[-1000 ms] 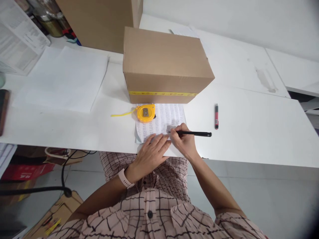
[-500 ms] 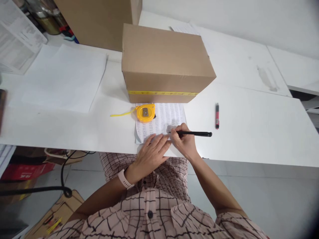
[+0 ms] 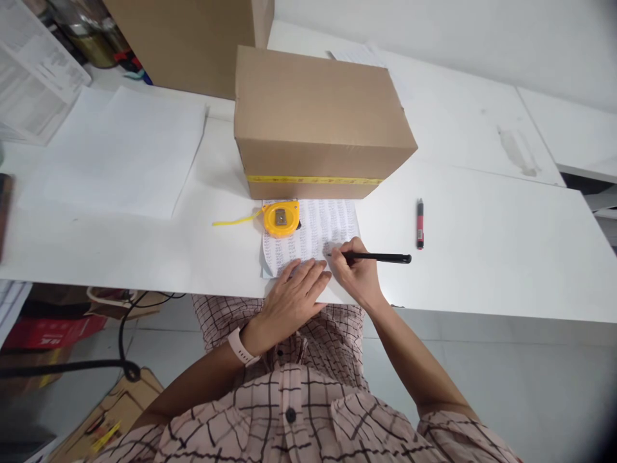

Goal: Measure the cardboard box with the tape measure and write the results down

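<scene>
My right hand [image 3: 355,273] is closed around a black pen [image 3: 380,258], its tip at a sheet of paper [image 3: 315,225] covered in columns of small writing. Flat on the lower edge of that sheet lies my left hand [image 3: 296,292], fingers stretched out. A yellow tape measure [image 3: 281,218] rests on the sheet's upper left part, with a short length of its blade out to the left. Behind the sheet stands a closed cardboard box [image 3: 322,103] with a yellow strip along its front.
A red and black pen [image 3: 420,224] lies on the white table [image 3: 506,257] to the right. Blank white sheets [image 3: 130,148] are spread at the left. A larger cardboard box [image 3: 187,45] stands behind them, near glass jars [image 3: 94,42]. A black cable [image 3: 120,341] hangs below the table's left side.
The pen and my right hand have shifted very slightly. My left hand, the tape measure and the box stay in place.
</scene>
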`<state>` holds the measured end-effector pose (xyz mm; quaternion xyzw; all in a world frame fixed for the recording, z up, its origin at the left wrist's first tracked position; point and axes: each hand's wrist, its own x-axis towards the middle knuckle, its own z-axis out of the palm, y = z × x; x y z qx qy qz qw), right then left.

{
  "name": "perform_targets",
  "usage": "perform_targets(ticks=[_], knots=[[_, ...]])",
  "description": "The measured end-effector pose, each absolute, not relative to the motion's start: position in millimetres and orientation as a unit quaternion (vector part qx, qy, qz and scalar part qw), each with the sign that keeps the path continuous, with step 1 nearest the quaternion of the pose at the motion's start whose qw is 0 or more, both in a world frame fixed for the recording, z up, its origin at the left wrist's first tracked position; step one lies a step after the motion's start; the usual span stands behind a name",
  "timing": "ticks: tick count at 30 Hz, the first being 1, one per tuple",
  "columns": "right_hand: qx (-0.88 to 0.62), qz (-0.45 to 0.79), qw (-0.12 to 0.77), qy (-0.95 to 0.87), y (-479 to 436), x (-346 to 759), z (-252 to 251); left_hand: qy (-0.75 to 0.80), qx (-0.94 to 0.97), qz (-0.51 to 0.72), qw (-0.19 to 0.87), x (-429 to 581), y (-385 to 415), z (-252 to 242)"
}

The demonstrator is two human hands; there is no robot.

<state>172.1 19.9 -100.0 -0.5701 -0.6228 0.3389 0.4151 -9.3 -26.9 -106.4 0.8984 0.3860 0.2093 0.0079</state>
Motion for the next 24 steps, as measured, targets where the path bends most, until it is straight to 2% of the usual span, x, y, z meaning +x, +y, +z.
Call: perform_targets(ticks=[24], knots=[[-0.571,0.347,0.431,-0.607,20.6,172.5,-101.8,0.385,0.899,0.21,0.008,-9.4,-26.5,-104.1]])
